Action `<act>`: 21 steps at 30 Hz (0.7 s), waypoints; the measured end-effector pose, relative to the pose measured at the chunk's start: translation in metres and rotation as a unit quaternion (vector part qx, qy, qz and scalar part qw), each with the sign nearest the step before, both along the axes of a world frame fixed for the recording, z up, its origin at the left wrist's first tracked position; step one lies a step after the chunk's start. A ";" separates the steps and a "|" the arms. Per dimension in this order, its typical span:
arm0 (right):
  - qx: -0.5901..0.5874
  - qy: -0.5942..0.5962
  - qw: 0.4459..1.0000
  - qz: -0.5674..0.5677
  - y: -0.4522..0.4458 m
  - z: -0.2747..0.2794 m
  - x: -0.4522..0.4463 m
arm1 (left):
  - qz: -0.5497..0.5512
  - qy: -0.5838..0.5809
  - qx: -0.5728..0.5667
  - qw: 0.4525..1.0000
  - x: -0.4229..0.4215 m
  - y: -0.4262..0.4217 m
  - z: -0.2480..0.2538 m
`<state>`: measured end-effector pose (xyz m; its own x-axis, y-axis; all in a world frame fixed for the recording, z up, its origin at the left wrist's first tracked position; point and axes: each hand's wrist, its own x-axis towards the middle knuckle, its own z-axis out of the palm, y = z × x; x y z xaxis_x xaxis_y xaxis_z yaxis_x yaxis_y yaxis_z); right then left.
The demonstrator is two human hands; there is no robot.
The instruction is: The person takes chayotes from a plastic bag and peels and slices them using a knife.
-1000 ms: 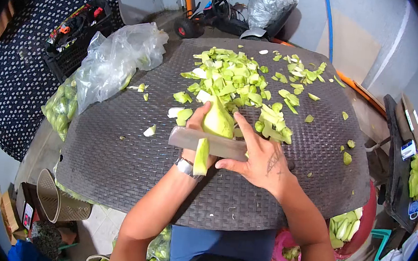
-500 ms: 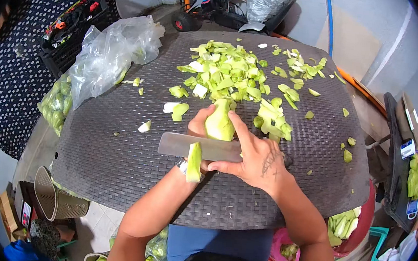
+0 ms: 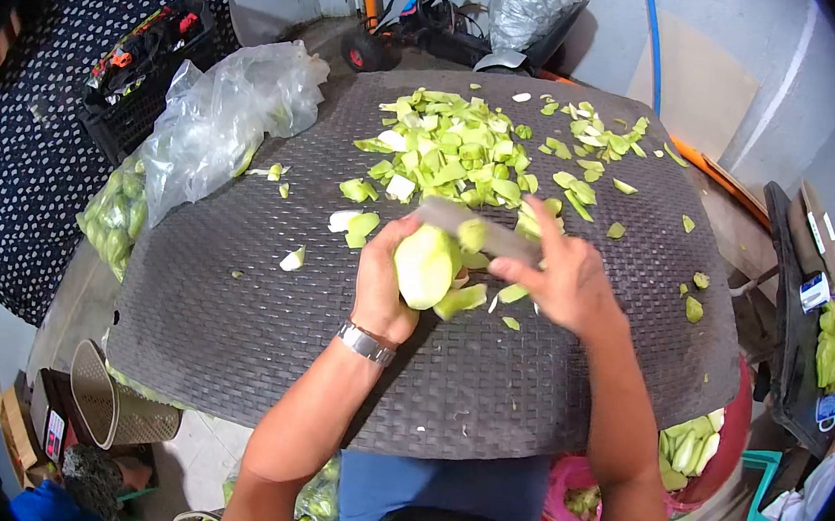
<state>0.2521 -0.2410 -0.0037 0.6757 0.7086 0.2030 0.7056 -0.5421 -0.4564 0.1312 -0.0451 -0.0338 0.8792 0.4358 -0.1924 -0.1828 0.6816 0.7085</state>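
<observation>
My left hand [image 3: 382, 282] is wrapped round the left side of a pale green peeled vegetable [image 3: 426, 267] over the woven dark table [image 3: 259, 336]. A wide-bladed knife [image 3: 510, 241], blurred by motion, is in my right hand [image 3: 569, 275], its blade angled over the top of the vegetable. A small green slice [image 3: 472, 234] clings to the blade. Cut peelings [image 3: 461, 302] lie just right of the vegetable. Beyond my hands spreads a large heap of green peelings [image 3: 453, 148].
Clear plastic bags [image 3: 236, 112] lie at the table's left edge, beside a bag of green vegetables [image 3: 115, 216]. More peelings [image 3: 605, 136] are scattered at the back right. A red tub [image 3: 731, 431] and pink bag [image 3: 571, 491] stand below the near right edge.
The knife has risen from the near side of the vegetable to over its top. My right hand has moved up and right. The long slice has left the blade, and the vegetable has turned.
</observation>
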 end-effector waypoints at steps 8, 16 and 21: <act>0.061 0.068 0.995 -0.029 0.006 0.000 -0.012 | -0.002 0.013 0.007 1.000 0.001 -0.007 0.004; 0.079 -0.054 0.989 0.112 0.027 -0.015 -0.060 | -0.035 -0.089 -0.013 0.995 0.003 -0.012 -0.009; 0.078 -0.027 0.992 0.095 0.022 -0.013 -0.047 | 0.029 -0.087 0.045 0.995 -0.001 -0.021 -0.002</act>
